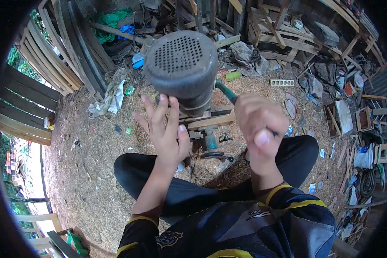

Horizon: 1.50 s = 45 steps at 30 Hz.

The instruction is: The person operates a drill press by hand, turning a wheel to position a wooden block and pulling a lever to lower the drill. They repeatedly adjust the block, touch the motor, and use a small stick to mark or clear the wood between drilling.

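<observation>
A machine with a dark, rounded motor housing (pixel 180 64) stands upright in front of me, its top pierced by many small holes. My left hand (pixel 165 129) has its fingers spread, with the fingertips at the lower edge of the housing. A green lever handle (pixel 226 91) comes out from the machine's right side, and my right hand (pixel 262 124) is wrapped round its end. Below the housing, a piece of wood (pixel 213 121) lies across the machine. Lower still is a black handwheel (pixel 213 155) on the machine's base. The tool under the motor is hidden.
Wood shavings cover the ground (pixel 90 163) around my bent legs. Planks (pixel 84 51) lean at the left, and scrap wood (pixel 284 38) piles up at the back right. A white power strip (pixel 282 82) lies on the ground. Small crates (pixel 364 119) and a white bucket (pixel 364 157) stand right.
</observation>
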Each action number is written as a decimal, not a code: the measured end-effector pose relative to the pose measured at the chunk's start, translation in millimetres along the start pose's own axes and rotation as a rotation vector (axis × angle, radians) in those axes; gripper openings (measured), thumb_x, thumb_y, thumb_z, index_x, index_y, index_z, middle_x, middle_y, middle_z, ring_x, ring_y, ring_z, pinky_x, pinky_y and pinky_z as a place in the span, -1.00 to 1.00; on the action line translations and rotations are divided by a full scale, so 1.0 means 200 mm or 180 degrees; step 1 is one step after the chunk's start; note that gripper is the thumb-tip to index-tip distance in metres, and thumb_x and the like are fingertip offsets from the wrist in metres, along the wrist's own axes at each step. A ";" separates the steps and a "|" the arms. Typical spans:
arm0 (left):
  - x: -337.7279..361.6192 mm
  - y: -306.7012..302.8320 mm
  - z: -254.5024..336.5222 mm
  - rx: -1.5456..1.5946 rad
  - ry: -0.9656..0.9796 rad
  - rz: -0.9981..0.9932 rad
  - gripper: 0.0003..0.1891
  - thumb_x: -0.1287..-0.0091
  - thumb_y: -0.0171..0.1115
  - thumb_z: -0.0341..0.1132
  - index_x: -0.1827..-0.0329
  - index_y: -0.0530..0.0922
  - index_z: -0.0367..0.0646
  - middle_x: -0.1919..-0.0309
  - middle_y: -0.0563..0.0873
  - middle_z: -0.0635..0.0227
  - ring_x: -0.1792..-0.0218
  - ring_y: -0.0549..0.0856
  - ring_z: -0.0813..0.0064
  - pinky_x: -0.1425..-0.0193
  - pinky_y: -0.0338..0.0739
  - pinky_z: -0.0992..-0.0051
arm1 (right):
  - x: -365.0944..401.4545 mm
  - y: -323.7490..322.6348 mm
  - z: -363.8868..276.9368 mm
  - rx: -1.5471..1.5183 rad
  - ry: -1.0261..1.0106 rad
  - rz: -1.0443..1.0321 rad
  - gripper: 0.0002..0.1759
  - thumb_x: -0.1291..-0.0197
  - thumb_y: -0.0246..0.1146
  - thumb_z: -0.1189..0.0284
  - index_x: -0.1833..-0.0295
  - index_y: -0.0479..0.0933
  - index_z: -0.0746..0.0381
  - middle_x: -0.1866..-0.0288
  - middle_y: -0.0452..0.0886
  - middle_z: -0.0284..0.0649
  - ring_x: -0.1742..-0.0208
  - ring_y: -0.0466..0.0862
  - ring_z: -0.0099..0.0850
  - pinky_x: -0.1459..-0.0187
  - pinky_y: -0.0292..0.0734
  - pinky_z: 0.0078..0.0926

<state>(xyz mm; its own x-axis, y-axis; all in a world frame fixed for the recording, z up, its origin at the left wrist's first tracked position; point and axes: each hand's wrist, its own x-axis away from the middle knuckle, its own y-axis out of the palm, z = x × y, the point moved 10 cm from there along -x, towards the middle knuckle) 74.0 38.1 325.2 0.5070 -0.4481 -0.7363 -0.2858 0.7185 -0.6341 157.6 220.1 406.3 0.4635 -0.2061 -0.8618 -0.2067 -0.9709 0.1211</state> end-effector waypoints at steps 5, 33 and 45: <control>0.02 0.04 -0.12 0.0555 0.0218 -0.0330 -0.32 -0.40 0.09 -0.32 -0.65 0.33 -0.19 -0.67 0.28 0.09 -0.73 0.05 -0.06 -0.70 -0.42 -0.23 | -0.02 -0.03 0.10 -0.0192 0.0271 0.0083 -0.58 -0.33 0.20 0.31 0.55 0.29 0.26 0.64 0.34 -0.31 0.60 0.33 -0.46 0.52 0.14 -0.43; -0.07 0.03 0.02 0.0377 0.0253 -0.0068 -0.28 -0.47 0.10 -0.24 -0.70 0.21 -0.22 -0.71 0.06 -0.15 -0.73 0.07 -0.05 -0.63 -0.54 -0.31 | -0.25 0.00 0.05 -0.0356 -0.0001 -0.0037 -0.43 -0.50 0.21 0.06 0.46 0.47 0.30 0.58 0.46 -0.36 0.67 0.35 -0.55 0.56 0.20 -0.56; -0.09 0.06 0.07 0.0197 -0.0065 -0.0293 -0.28 -0.43 -0.07 -0.24 -0.65 0.24 -0.37 -0.65 0.16 -0.31 -0.69 0.13 -0.19 -0.66 -0.40 -0.30 | 0.05 0.02 -0.09 -0.0094 -0.0549 -0.0379 -0.57 -0.38 0.23 0.24 0.52 0.48 0.26 0.65 0.40 -0.31 0.70 0.40 -0.32 0.59 0.24 -0.35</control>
<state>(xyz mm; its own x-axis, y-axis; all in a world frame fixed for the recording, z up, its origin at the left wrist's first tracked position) 72.2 62.0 334.7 0.5455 -0.5033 -0.6702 -0.1867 0.7065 -0.6826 176.8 212.2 406.8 0.3282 -0.0684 -0.9421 -0.1329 -0.9908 0.0256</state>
